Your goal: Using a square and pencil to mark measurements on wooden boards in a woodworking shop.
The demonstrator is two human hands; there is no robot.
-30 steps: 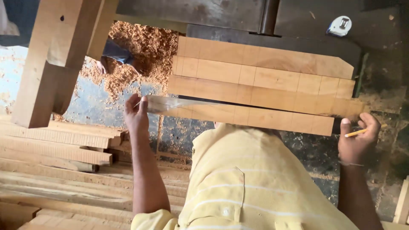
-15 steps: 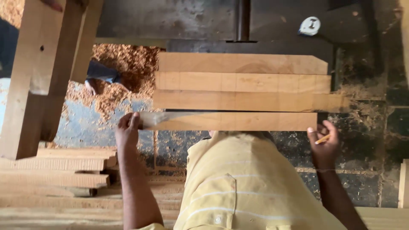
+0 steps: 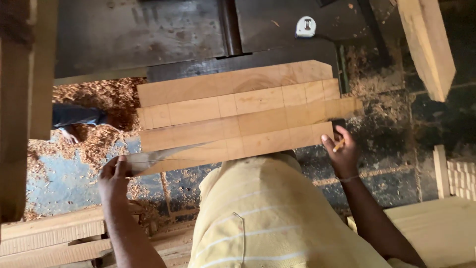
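Four pale wooden boards [image 3: 238,105] lie side by side on a dark machine table [image 3: 148,34], with pencil lines drawn across them. My left hand [image 3: 114,177] grips the end of a thin metal blade [image 3: 163,155] that lies along the nearest board [image 3: 277,143]. My right hand [image 3: 343,154] rests at that board's right end and holds a yellow pencil [image 3: 338,145] between its fingers. My yellow striped shirt [image 3: 267,218] hides the near edge of the table.
A white tape measure [image 3: 305,26] sits on the machine top. Sawdust [image 3: 99,97] is piled at left, where another person's leg and foot [image 3: 74,119] show. A thick beam [image 3: 427,44] hangs at top right. Stacked planks [image 3: 49,238] lie at lower left.
The view has shifted and tilted. My left hand has slid down and left along the blade. My right hand has moved in to touch the nearest board's right end.
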